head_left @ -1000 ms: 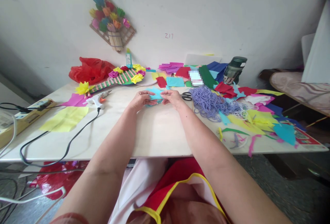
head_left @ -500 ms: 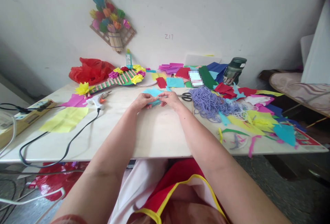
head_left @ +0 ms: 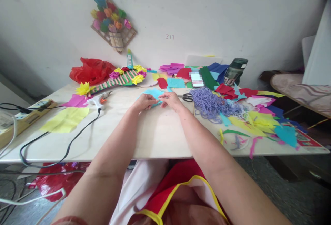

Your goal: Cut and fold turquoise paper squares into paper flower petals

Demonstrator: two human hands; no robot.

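Both my hands meet over the middle of the table, pinching a light blue piece of crepe paper (head_left: 153,93). My left hand (head_left: 145,102) is closed on its near left edge, thumb against fingers. Close beside it, my right hand (head_left: 169,100) pinches the near right edge. The paper fans out behind the fingers, and its near edge is partly hidden by them. Just right of my right hand lie black-handled scissors (head_left: 187,97), and next to them is a tangled heap of purple yarn (head_left: 209,104).
A white glue gun (head_left: 97,101) with a black cord lies left, near a yellow paper sheet (head_left: 65,119) and a power strip (head_left: 28,118). Behind is a flower-trimmed green guitar-shaped craft (head_left: 116,81). Coloured paper scraps and a dark bottle (head_left: 234,71) stand right.
My left hand's fingers have curled in slightly and shifted a little along the blue paper's edge. My right hand stays nearly in place.
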